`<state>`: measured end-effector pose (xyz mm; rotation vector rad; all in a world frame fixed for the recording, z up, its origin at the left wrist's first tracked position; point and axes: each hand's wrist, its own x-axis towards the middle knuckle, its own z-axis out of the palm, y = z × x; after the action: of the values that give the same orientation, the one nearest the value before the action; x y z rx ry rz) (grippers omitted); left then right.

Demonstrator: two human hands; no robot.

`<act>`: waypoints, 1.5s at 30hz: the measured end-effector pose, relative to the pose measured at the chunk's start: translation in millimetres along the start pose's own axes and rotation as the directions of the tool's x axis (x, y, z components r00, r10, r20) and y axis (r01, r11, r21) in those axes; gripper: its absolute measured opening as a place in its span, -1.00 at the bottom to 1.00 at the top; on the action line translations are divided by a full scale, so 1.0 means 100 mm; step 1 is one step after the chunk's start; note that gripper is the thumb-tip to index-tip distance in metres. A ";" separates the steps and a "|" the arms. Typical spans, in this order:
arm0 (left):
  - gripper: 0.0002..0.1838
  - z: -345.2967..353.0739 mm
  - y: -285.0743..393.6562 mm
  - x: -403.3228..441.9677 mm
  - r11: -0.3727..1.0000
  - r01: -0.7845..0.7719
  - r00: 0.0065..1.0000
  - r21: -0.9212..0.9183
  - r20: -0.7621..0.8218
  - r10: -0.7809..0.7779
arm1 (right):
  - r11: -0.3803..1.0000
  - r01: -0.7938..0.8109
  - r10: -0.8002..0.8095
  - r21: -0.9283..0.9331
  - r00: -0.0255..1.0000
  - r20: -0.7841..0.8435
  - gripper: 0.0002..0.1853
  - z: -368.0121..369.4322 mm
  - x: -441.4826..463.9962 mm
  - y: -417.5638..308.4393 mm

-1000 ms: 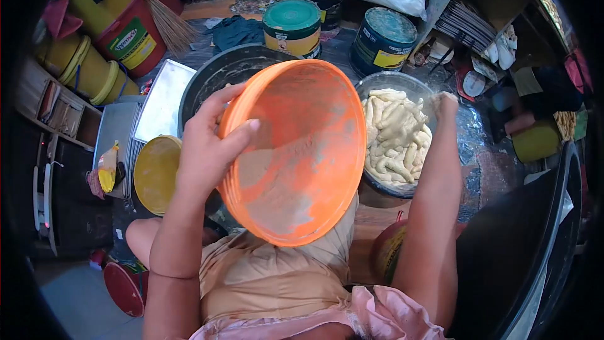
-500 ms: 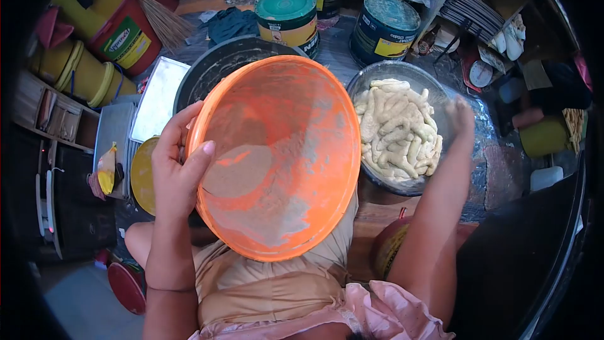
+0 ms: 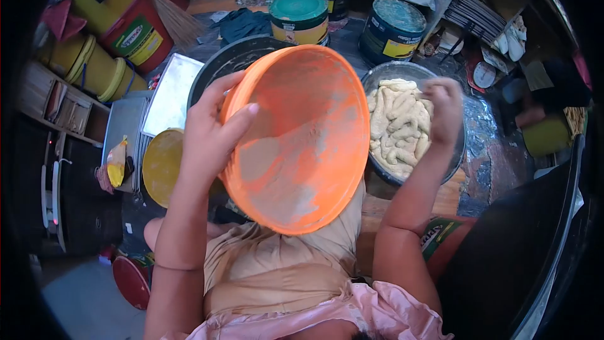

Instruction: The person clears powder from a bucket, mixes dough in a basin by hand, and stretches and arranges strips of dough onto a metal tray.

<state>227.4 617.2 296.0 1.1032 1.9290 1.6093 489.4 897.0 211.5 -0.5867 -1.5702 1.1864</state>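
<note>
My left hand [image 3: 217, 129] grips the rim of an orange plastic basin [image 3: 336, 151], thumb inside and fingers behind. The basin is tilted toward me over my lap, its inside coated with pale powder. My right hand [image 3: 442, 104] is above the right side of a dark round basin [image 3: 372, 82], fingers curled and slightly blurred; whatever they may hold is hidden. Long, pale, coated pieces [image 3: 399, 123] lie heaped in that basin; I cannot tell what they are. Behind the orange basin, a larger dark tub [image 3: 211, 69] shows partly.
Lidded buckets, one green-topped [image 3: 299, 12] and one dark blue [image 3: 391, 28], stand at the back. A metal tray [image 3: 170, 94] and a yellow round lid [image 3: 162, 167] lie on the left. A person's arm [image 3: 531, 115] shows at the far right.
The orange basin and my left hand have shifted right and slightly up in view. My right hand has moved from the dark basin's right rim inward over the pieces.
</note>
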 end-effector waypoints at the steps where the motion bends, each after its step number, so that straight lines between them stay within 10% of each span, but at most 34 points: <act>1: -0.47 0.01 -0.03 0.00 0.999 -0.032 0.999 0.027 -0.008 0.032 | 0.995 -0.058 0.023 0.085 0.929 0.369 -0.78 0.41 -0.08 -0.14; 2: -0.46 0.03 -0.03 0.00 0.996 -0.067 0.998 0.052 -0.012 0.068 | 0.982 -0.186 0.094 0.035 0.638 0.764 -0.69 0.79 -0.08 -0.19; 4: -0.39 0.07 0.01 -0.02 0.968 -0.150 0.988 0.200 0.000 0.153 | 0.993 0.024 0.108 -0.113 0.159 0.981 -0.49 1.67 -0.27 -0.02; 7: -0.39 0.19 0.19 -0.14 0.911 -0.284 0.959 0.298 0.072 0.275 | 0.897 0.288 0.352 -0.335 -0.006 0.936 -0.49 2.44 -0.71 0.56; 14: -0.38 0.31 0.37 -0.32 0.849 -0.373 0.928 0.374 0.154 0.340 | 0.857 0.244 0.431 -0.454 0.144 0.891 -0.50 2.56 -1.02 0.93; 21: -0.43 0.33 0.32 -0.23 0.877 -0.251 0.962 0.409 0.003 0.274 | 0.870 -0.425 0.386 -0.249 0.274 0.881 -0.50 2.41 -0.93 0.81; 26: -0.39 0.36 0.32 -0.05 0.883 -0.183 0.978 0.433 -0.012 0.208 | 0.381 -0.917 0.293 0.121 0.243 0.925 -0.51 2.48 -1.03 0.59; 32: -0.55 0.35 0.19 0.30 0.915 -0.064 0.996 0.399 -0.028 0.082 | -0.068 -0.875 -0.066 0.479 0.483 0.873 -0.51 1.98 -0.53 0.47; 34: -0.58 0.34 0.11 0.37 0.953 -0.007 1.000 0.302 -0.025 0.015 | 0.399 -0.653 0.213 0.643 0.748 0.628 -0.67 1.41 -0.06 0.62; 36: -0.58 0.35 0.11 0.39 0.972 0.057 0.998 0.228 -0.017 -0.055 | 0.131 -0.630 0.017 0.766 0.774 0.634 -0.87 0.69 0.43 0.62; 39: -0.58 0.39 0.12 0.35 0.982 0.031 1.000 0.188 -0.010 -0.030 | 0.618 -0.355 0.358 0.702 0.921 0.151 -0.91 -0.44 0.80 0.79; 40: -0.58 0.40 0.12 0.32 0.984 0.008 1.000 0.177 -0.014 -0.006 | 0.745 -0.336 0.472 0.576 0.876 -0.099 -0.89 -0.80 0.81 1.08; 42: -0.50 0.42 0.17 0.26 0.968 -0.038 0.999 0.248 -0.027 0.046 | 0.733 -0.648 0.651 0.208 0.757 0.063 -0.86 -1.52 0.72 1.86; 45: -0.47 0.46 0.22 0.20 0.955 -0.096 0.994 0.280 -0.030 0.109 | 0.551 -0.786 0.832 0.280 0.491 -0.258 -0.79 -2.10 0.44 2.44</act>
<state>255.4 662.7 308.4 1.3050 2.2127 1.4543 620.6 1111.6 6.2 -1.4936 -0.8367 1.7222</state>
